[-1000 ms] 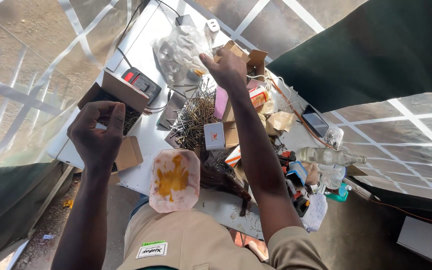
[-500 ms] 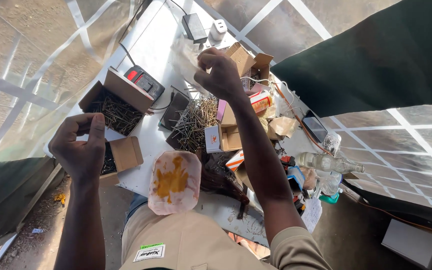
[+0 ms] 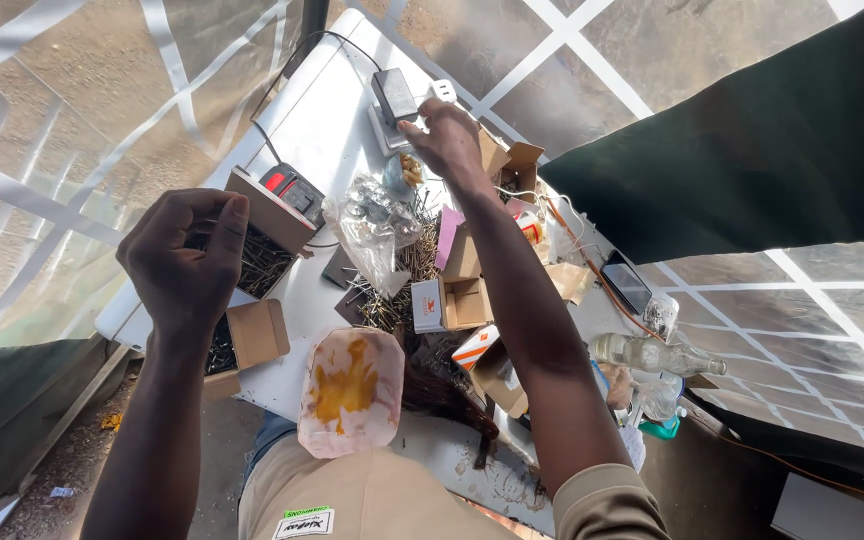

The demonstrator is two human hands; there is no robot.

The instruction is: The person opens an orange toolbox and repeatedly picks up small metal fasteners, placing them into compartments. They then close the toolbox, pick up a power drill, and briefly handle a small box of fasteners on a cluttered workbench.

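Note:
My right hand (image 3: 445, 140) reaches to the far end of the white table (image 3: 337, 110) and rests on a small grey box (image 3: 389, 128) next to a dark power adapter (image 3: 394, 95); whether it grips anything I cannot tell. My left hand (image 3: 184, 262) is raised over an open cardboard box of nails (image 3: 257, 255), fingers curled with the tips pinched together; anything between them is too small to see. A clear plastic bag (image 3: 372, 225) lies beside a loose pile of nails (image 3: 402, 290).
Small cardboard boxes (image 3: 457, 295), a phone (image 3: 627, 282), a clear bottle (image 3: 652, 352), a red and black device (image 3: 292, 190) and a black cable (image 3: 282, 75) crowd the table. A stained foam tray (image 3: 350, 390) sits at the near edge above my lap. Plastic sheeting surrounds the table.
My right hand has stretched farther up the table, from the small boxes to the adapter at the far end. My left hand stays raised and curled. The view has tilted forward.

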